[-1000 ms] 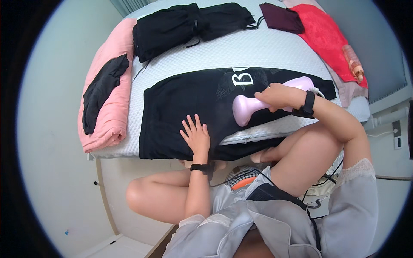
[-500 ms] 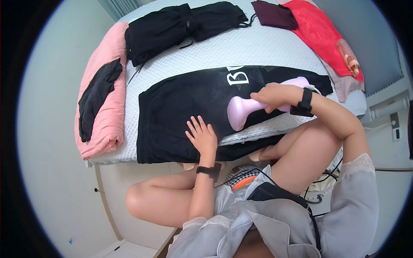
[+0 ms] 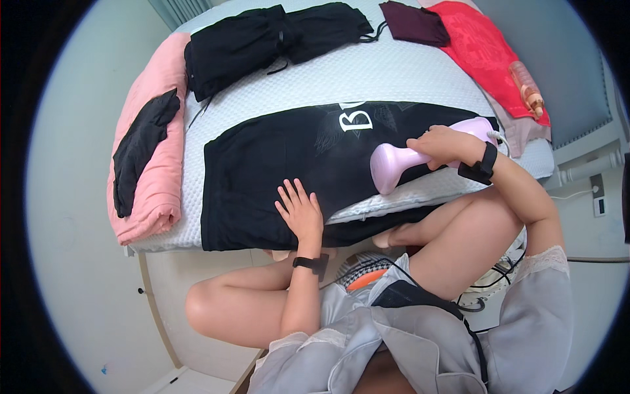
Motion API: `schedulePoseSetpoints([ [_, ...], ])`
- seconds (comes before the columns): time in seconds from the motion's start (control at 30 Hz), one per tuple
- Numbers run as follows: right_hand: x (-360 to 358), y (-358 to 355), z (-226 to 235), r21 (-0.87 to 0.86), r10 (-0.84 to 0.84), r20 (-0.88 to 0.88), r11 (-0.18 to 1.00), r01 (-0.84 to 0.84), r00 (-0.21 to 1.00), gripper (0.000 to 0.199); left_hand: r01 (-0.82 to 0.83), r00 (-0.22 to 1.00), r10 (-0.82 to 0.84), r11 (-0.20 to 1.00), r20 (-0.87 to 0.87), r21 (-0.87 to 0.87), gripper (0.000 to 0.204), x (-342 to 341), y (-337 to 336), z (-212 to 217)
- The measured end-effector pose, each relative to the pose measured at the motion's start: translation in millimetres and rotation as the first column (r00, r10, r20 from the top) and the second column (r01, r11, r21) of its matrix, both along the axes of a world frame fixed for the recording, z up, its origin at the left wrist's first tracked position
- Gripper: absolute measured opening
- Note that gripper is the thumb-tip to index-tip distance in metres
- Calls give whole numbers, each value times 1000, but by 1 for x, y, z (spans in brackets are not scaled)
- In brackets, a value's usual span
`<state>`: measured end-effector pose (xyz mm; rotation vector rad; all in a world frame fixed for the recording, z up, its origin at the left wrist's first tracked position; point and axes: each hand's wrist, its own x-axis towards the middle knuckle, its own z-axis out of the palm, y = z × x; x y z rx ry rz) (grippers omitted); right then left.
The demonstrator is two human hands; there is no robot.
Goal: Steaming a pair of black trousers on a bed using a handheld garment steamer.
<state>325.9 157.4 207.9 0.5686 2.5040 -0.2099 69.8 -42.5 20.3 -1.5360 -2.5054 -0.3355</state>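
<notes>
A black garment with white lettering and a faint grey print lies spread along the near side of the bed, part of it hanging over the edge. My left hand rests flat on it with fingers spread. My right hand is wrapped round the handle of a lilac handheld garment steamer. The steamer's wide head is at the right part of the garment; whether it touches the cloth I cannot tell. A white cord leaves the steamer's far end beside my right wrist.
On the white quilted bed lie folded black clothes, a dark purple folded cloth, a red cloth and a clear pink bottle. At left, a black cloth rests on a rolled pink quilt. Cables lie beside my right leg.
My right hand has moved the steamer to the right along the black garment. My left hand stays flat at about the same place on the cloth. The whole view has shifted slightly.
</notes>
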Motion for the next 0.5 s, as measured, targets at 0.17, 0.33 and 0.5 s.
schedulePoseSetpoints([
  [0.17, -8, 6, -7, -14, 15, -130, 1000, -17, 991, 43, -10, 1000, 10, 1000, 5, -9, 51, 0, 4, 1],
  [0.33, -18, 7, -18, 27, 58, -165, 998, -55, 985, 43, -2, 1000, 2, 1000, 6, 1, 51, -2, 3, -1],
  [0.5, -3, 12, -14, 26, -33, -68, 999, 35, 997, 40, -16, 1000, 16, 1000, -7, -14, 54, -2, 1, -2],
])
